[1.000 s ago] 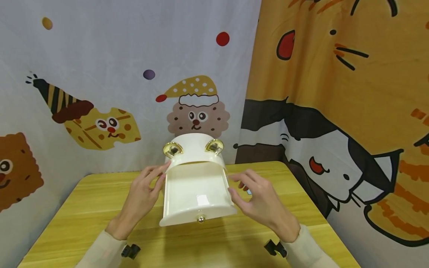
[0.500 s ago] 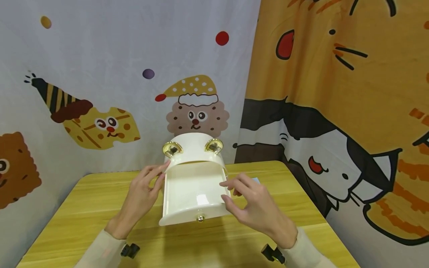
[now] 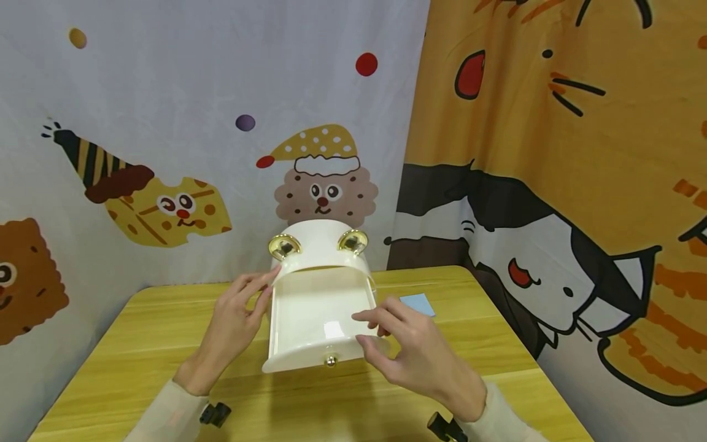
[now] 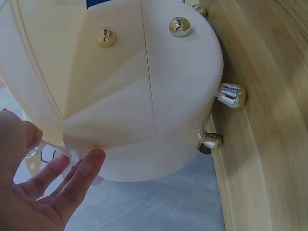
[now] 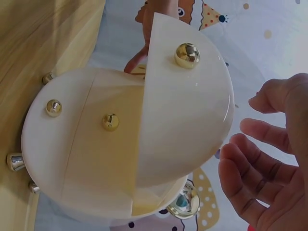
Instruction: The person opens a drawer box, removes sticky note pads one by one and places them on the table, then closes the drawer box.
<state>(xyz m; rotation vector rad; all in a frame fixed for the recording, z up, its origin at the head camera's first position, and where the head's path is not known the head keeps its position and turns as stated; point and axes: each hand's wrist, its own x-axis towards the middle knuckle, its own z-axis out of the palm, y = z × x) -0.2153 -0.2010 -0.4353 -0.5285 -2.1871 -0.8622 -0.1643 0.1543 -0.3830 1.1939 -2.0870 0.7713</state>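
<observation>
A small white storage cabinet [image 3: 320, 236] with gold knobs and short gold feet stands on the table. Its top drawer [image 3: 298, 357] is pulled out toward me, with only its bare pale bottom showing. Two lower drawer fronts [image 4: 118, 89] are closed in the left wrist view. My left hand [image 3: 234, 313] rests its fingertips on the cabinet's left side, fingers spread. Beyond the drawer's right front corner, my right hand [image 3: 417, 350] hovers with loosely bent fingers and nothing between them; the right wrist view has a gap between those fingers [image 5: 236, 187] and the drawer front.
A pale blue square of paper [image 3: 418, 304] lies on the wooden table [image 3: 149, 344], behind my right hand. Two round gold ornaments [image 3: 285, 247] stick up on the cabinet's top. Cartoon-printed cloth [image 3: 182, 80] hangs behind and to the right of the table.
My right hand has moved left and toward me, from the drawer's right side to its front corner. The blue paper has come into fuller view. My left hand has stayed put.
</observation>
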